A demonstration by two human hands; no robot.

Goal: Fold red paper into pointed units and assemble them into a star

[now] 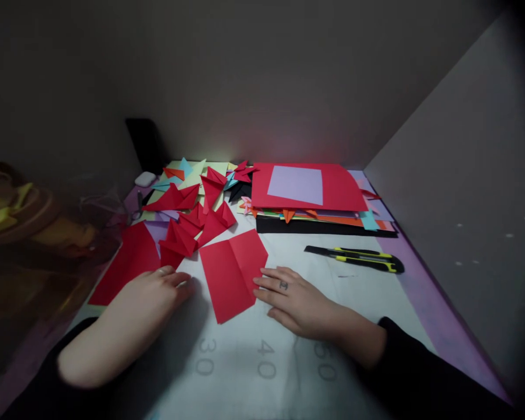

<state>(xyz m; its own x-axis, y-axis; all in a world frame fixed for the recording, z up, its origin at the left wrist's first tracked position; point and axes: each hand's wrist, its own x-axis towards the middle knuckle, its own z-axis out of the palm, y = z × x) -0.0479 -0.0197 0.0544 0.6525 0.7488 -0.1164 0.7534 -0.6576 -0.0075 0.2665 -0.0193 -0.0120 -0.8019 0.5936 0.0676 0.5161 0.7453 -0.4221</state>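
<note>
A red sheet of paper (pixel 230 274) with a crease down it and folded corners on its right lies on the pale mat. My right hand (pixel 295 300), a ring on one finger, rests flat with its fingers spread, fingertips at the paper's right edge. To the left of the sheet, my left hand (pixel 161 291) lies loosely open with nothing in it, its fingertips a little apart from the paper. Just beyond that hand are several folded red paper pieces (pixel 179 239) in a loose pile, and a larger red sheet (pixel 129 262) beside the wrist.
A yellow and black utility knife (pixel 359 258) lies on the right. Behind it sits a stack of coloured paper, topped by a red sheet (pixel 341 186) and a lilac square (pixel 296 185). At back left are a dark phone-like slab (pixel 146 143) and a small white case (pixel 145 179).
</note>
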